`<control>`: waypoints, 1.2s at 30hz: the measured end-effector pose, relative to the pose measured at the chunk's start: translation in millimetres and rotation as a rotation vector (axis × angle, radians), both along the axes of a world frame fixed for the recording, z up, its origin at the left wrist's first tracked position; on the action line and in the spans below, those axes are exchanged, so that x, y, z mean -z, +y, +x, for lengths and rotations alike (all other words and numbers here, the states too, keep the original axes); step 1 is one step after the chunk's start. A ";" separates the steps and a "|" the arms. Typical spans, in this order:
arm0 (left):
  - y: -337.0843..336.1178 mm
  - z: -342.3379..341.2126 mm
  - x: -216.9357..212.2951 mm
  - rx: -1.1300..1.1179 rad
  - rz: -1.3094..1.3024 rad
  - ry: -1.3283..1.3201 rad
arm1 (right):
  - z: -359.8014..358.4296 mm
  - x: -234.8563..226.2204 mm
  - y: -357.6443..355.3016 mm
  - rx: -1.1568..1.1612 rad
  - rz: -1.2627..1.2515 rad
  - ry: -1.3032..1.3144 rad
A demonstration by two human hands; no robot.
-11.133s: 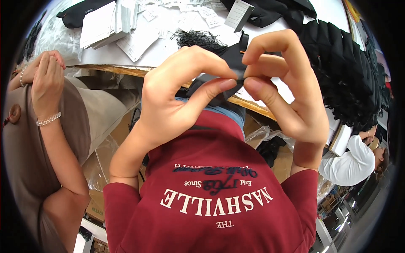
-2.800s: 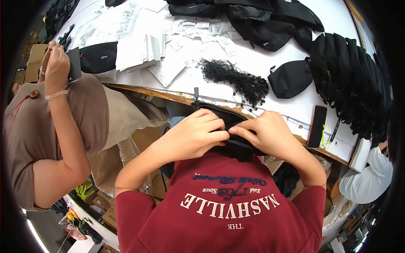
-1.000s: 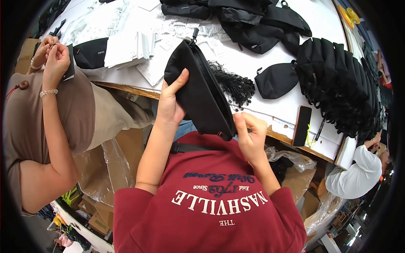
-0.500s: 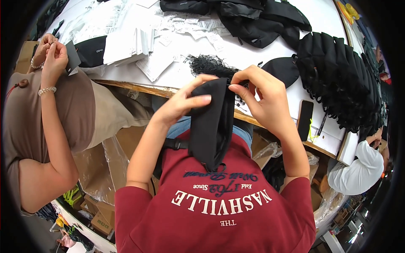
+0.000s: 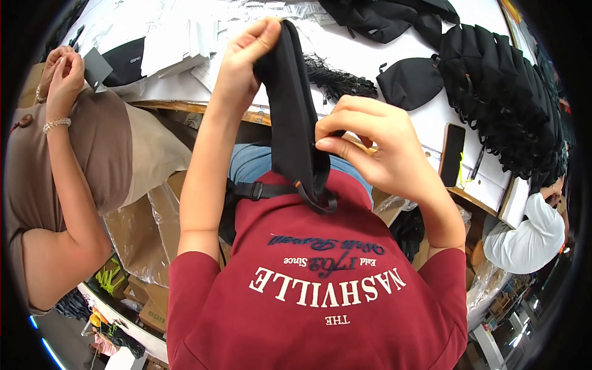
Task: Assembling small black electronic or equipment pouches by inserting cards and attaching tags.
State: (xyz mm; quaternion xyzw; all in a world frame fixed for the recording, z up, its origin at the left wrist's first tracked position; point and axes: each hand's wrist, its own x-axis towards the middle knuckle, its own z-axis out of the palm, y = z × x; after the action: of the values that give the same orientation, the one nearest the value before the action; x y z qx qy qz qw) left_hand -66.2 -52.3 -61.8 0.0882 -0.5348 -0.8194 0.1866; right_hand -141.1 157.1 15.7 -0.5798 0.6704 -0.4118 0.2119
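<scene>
A long black fabric pouch [image 5: 288, 120] hangs over my lap, held tilted with its upper end over the table edge. My left hand [image 5: 248, 57] is closed round that upper end, thumb on top. Partway down the pouch's right edge, my right hand [image 5: 373, 137] pinches with thumb and forefinger; any small part between the fingertips is too small to make out. At the lower end hang a black strap loop [image 5: 322, 202] and a small orange tag [image 5: 298, 184].
On the white table [image 5: 401, 117] lie a heap of black cords [image 5: 339, 79], a flat black pouch [image 5: 410, 83], a long row of black pouches [image 5: 493, 92], a phone [image 5: 452, 154] and white card stacks [image 5: 176, 49]. A co-worker's hands [image 5: 63, 77] hold a grey card at left.
My left hand has moved up and away with the pouch's upper end, stretching it out. My right hand has shifted slightly down and left along the pouch's edge, and the strap loop shows more.
</scene>
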 end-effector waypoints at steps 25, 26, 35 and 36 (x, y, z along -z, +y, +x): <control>-25.5 -4.9 1.1 -0.255 0.131 0.057 | 19.6 14.9 -10.1 0.040 -0.145 -0.090; -27.6 -5.1 3.2 -0.250 0.108 0.066 | 19.4 12.9 -9.2 0.039 -0.145 -0.090; -17.7 13.2 3.0 -0.413 0.269 -0.071 | 2.9 22.3 1.7 0.319 0.015 -0.155; -11.3 18.7 0.5 -0.355 0.367 -0.139 | -0.6 32.6 3.5 0.316 -0.020 -0.188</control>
State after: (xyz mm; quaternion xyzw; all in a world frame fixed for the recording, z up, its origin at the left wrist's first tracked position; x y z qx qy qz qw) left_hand -47.5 -63.5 -62.2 0.2692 -0.3648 -0.8491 0.2710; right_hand -141.7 160.6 -16.9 -0.4281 0.7263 -0.4989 0.2006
